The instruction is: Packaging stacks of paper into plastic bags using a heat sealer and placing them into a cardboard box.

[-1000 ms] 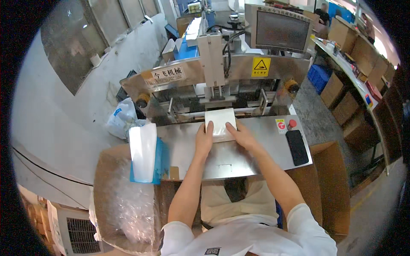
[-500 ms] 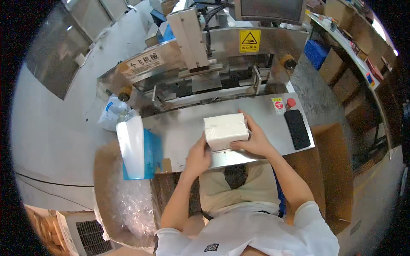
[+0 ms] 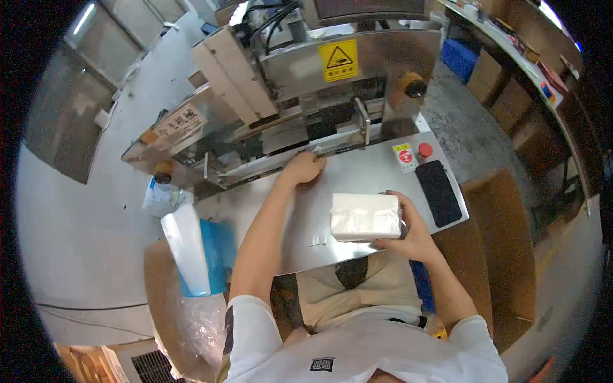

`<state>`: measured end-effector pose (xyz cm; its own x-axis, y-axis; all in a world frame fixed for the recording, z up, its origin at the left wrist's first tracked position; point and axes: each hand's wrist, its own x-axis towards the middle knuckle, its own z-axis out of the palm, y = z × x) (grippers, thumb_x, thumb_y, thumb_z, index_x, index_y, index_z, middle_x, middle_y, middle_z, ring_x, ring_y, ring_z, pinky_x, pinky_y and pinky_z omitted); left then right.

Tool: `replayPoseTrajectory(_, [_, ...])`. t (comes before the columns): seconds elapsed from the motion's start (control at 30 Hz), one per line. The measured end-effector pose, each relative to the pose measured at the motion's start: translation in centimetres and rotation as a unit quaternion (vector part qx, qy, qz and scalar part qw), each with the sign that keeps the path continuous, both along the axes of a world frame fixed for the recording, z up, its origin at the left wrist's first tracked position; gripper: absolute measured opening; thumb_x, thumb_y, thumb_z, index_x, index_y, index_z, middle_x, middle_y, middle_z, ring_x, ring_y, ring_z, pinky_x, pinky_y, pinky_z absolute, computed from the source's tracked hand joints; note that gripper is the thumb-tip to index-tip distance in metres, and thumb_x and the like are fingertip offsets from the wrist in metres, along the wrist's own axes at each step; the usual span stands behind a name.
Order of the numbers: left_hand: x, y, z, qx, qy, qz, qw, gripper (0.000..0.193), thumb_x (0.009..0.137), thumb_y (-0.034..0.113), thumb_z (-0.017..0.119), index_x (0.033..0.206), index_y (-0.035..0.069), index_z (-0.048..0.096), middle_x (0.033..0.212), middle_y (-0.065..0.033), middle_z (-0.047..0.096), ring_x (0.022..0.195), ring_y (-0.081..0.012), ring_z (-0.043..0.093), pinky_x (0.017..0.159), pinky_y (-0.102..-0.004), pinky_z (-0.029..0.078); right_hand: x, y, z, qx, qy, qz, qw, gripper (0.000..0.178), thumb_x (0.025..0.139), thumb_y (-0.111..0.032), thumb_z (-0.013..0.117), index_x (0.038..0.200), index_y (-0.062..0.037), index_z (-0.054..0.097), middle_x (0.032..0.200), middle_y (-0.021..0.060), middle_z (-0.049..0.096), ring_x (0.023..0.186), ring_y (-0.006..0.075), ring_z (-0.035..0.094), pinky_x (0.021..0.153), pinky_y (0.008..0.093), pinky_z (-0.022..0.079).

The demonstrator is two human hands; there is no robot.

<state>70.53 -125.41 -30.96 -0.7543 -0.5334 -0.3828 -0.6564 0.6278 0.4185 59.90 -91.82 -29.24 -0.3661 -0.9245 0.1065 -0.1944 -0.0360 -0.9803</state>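
A white block-shaped pack (image 3: 366, 217), wrapped in clear film, is held above the front of the steel worktop (image 3: 313, 220). My right hand (image 3: 412, 233) grips its right end, thumb and fingers on opposite sides. Farther forward and to the left, my left hand (image 3: 304, 168) reaches to the machine's front edge. Its fingers are curled together, with a small pale bit, perhaps film, at their tips; what they hold is hard to make out. Just beyond that hand lies the machine's slot (image 3: 290, 156) with its metal bars.
The machine (image 3: 281, 70) spans the far side. A black phone (image 3: 439, 193) and a red button (image 3: 425, 150) are at the worktop's right. At left stands a blue-and-white package (image 3: 201, 252) above a carton holding clear film (image 3: 207, 325). Another carton (image 3: 501, 255) stands right.
My left hand has let go of the pack and moved forward to the machine's edge. The pack, now in my right hand alone, sits farther right and nearer me. The view has shifted.
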Motion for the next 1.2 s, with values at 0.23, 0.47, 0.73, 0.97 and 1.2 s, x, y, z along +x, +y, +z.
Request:
replayPoseTrajectory(0.23, [6.1,6.9,3.7,0.001,0.316,0.097,0.944,0.041,0.101,0.033,0.054,0.117,-0.002,0.068,0.124,-0.0181,0.066,0.112,-0.0280,0.063,0.099,-0.0370,0.047,0.1,0.0,-0.8,-0.016,-0.015,0.000,1.000,0.109,0.065,-0.016,0.088,0.154,-0.0065,0.027,0.142,0.0216,0.049,0.134,0.0309,0.048,0.114,0.0399,0.035])
replayPoseTrajectory(0.47, [38.5,14.3,12.7,-0.270,0.177,0.554,0.767,0.045,0.098,0.026,0.059,0.126,-0.010,0.059,0.123,-0.0215,0.064,0.115,-0.0313,0.060,0.099,-0.0377,0.048,1.1,-0.6,0.0,-0.023,0.028,-0.015,0.999,0.092,0.066,-0.016,0.088,0.144,-0.0042,0.040,0.137,0.0188,0.054,0.128,0.0306,0.053,0.108,0.0368,0.041])
replayPoseTrajectory(0.73, [34.3,26.5,7.0,0.244,0.529,0.433,0.688,0.056,0.102,0.037,0.052,0.143,-0.001,0.047,0.139,-0.0238,0.054,0.123,-0.0291,0.059,0.098,-0.0383,0.052,7.8,-2.6,3.3,-0.215,0.377,0.005,0.901,0.071,0.060,-0.002,0.071,0.128,-0.0085,0.054,0.133,0.0145,0.054,0.127,0.0393,0.048,0.111,0.0625,0.031])
replayPoseTrajectory(0.97, [16.2,25.2,6.1,0.409,0.573,0.355,0.615,0.069,0.091,0.013,0.067,0.147,0.000,0.030,0.129,-0.0153,0.057,0.114,-0.0225,0.061,0.092,-0.0364,0.053,9.1,4.4,5.8,-0.211,0.410,0.180,0.869,0.044,0.075,-0.004,0.071,0.119,-0.0044,0.063,0.129,0.0147,0.060,0.120,0.0340,0.058,0.102,0.0516,0.046])
replayPoseTrajectory(1.2, [4.2,28.9,9.2,0.486,0.479,0.099,0.724,0.100,0.081,0.003,0.073,0.159,0.004,0.010,0.140,-0.0202,0.050,0.126,-0.0279,0.054,0.104,-0.0373,0.045,-1.4,12.0,4.1,-0.020,-0.214,-0.046,0.976,0.068,0.084,-0.018,0.078,0.141,0.0015,0.046,0.131,0.0150,0.060,0.119,0.0196,0.057,0.103,0.0366,0.046])
